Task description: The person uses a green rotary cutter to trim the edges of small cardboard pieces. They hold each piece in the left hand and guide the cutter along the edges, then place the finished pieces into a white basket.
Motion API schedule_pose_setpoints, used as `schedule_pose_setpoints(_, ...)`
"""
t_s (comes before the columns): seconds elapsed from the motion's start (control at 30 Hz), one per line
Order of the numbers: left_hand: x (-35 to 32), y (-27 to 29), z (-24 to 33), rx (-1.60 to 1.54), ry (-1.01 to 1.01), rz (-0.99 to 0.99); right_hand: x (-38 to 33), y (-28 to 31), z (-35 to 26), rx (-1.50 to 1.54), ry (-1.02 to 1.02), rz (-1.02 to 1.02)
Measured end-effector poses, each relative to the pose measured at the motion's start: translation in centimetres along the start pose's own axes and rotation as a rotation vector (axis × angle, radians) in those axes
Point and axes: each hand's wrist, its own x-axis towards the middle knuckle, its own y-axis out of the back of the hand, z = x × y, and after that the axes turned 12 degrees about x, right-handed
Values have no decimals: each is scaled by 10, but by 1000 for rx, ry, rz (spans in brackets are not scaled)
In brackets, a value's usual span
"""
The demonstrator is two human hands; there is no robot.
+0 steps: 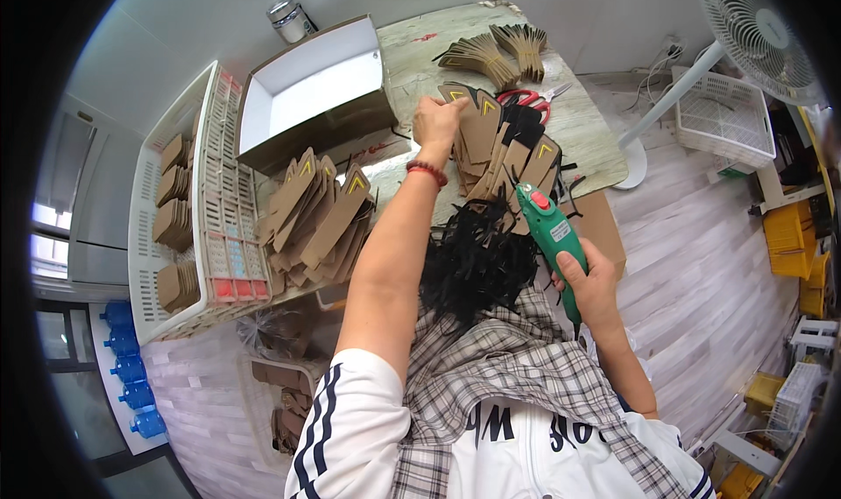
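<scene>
My right hand [592, 287] is wrapped round a green handheld power tool [552, 227] with a red switch, its head pointing up toward the table. Farther off, my left hand [436, 120] pinches the top of a flat brown piece [477, 140] with a yellow chevron mark. That piece lies among a fanned stack of similar brown pieces [541, 162], some with black strips at their ends. A tangled heap of black strips [477, 258] lies between my forearms, over my checked apron [455, 341]. Red-handled scissors [530, 103] rest just beyond the stack.
Bundled brown pieces [480, 59] stand at the table's [412, 39] far end. To the left are a white-lined box [315, 83], a pile of marked brown pieces [315, 214] and a white plastic crate [210, 175]. A fan [758, 30] stands at the far right.
</scene>
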Motion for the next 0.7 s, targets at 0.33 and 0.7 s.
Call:
schedule_pose_setpoints(0.33, -18, 31, -28, -883, 171, -211, 11, -14, 4, -38, 19, 2)
schedule_pose_setpoints(0.7, -122, 92, -20, -1209, 98, -215, 6, -29, 9, -58, 53, -11)
